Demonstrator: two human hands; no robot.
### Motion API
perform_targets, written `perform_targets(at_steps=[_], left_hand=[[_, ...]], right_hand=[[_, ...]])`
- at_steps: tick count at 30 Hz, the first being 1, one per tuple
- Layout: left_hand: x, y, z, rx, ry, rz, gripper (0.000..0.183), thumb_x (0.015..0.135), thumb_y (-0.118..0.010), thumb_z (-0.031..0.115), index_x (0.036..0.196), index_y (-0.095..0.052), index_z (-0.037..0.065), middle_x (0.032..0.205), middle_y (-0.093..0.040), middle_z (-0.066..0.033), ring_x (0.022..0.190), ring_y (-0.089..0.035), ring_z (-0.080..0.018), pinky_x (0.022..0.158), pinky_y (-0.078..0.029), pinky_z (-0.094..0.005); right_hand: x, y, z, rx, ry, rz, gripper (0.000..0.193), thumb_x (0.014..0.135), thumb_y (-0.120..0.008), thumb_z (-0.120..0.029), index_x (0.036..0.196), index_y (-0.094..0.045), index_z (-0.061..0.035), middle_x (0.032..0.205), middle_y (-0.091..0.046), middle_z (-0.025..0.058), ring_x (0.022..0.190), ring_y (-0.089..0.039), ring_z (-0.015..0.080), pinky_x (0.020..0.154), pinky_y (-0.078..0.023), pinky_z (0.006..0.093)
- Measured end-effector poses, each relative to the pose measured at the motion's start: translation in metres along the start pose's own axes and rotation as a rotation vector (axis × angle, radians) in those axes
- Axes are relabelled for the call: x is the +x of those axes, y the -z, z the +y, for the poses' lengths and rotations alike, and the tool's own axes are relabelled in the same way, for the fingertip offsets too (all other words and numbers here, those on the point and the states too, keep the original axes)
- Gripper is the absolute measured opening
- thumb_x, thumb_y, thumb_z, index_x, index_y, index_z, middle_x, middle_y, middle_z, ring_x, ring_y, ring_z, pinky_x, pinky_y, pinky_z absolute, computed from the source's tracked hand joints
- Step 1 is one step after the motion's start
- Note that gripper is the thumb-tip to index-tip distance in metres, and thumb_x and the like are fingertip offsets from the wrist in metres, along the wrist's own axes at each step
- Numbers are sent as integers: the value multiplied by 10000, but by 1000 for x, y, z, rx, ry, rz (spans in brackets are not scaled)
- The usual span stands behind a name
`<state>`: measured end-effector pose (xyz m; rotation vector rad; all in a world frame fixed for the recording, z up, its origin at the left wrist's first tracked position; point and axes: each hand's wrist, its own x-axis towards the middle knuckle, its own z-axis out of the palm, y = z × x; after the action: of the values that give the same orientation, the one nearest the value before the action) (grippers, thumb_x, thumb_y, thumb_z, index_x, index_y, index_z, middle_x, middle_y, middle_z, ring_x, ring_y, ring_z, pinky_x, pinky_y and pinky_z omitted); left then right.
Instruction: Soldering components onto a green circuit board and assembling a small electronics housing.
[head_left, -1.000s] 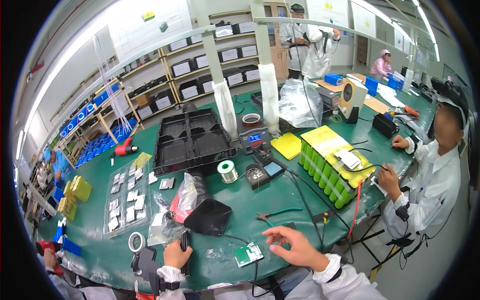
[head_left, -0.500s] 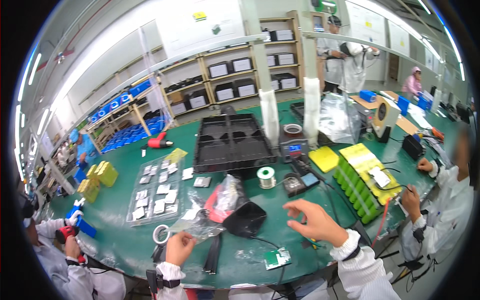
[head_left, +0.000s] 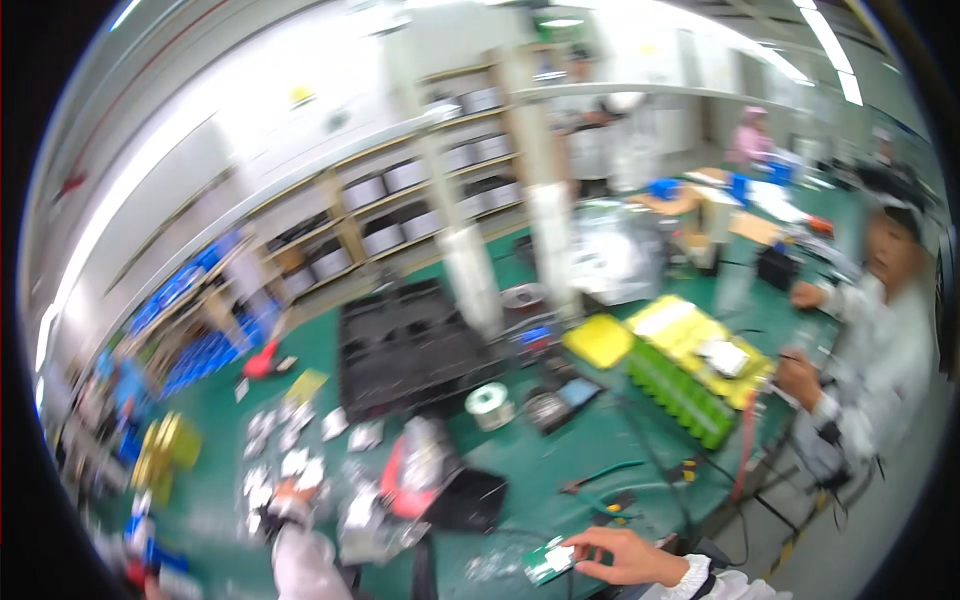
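My right hand (head_left: 625, 557) is at the front edge of the table, its thumb and fingers closed on the right edge of a small green circuit board (head_left: 546, 563). Reaching forward on the left, my left hand (head_left: 294, 493) is over a clear tray of small white-and-silver parts (head_left: 262, 430). Motion blurs its fingers, so I cannot see whether they hold a part. Just right of that hand lies a clear plastic bag (head_left: 370, 520). Pliers with green handles (head_left: 600, 478) lie beyond the circuit board.
A black plastic case (head_left: 400, 345) stands mid-table, with a solder spool (head_left: 490, 405) at its right. Farther right are a yellow sheet (head_left: 598, 341) and a green-and-yellow battery pack (head_left: 690, 370). A co-worker (head_left: 870, 340) sits at the right. A red heat gun (head_left: 262, 360) lies at the left.
My view has turned to the right. My left hand has gone forward to the tray of parts. My right hand has come down to the circuit board and closed on its edge.
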<state>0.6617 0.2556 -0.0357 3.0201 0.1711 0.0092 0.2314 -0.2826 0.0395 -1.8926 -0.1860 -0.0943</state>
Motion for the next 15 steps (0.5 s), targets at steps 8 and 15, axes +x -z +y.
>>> perform_targets(at_steps=[8,15], left_hand=[[62,-5,-23,13,39,-52,532,786,-782,300,1243,-643,65,1168,-668,-175,1037,-643,-274,856,-519,-396],[73,19,-47,-373,200,-139,578,816,-795,242,1325,-595,53,1246,-644,-145,1035,-630,-212,827,-516,-346]], right_hand=[[-38,-8,35,11,-42,395,214,902,-637,-89,1109,-663,-45,835,-686,35,681,-620,104,615,-490,267],[-35,-6,32,-75,38,347,217,899,-652,-91,1109,-664,-36,902,-694,64,766,-655,152,671,-514,306]])
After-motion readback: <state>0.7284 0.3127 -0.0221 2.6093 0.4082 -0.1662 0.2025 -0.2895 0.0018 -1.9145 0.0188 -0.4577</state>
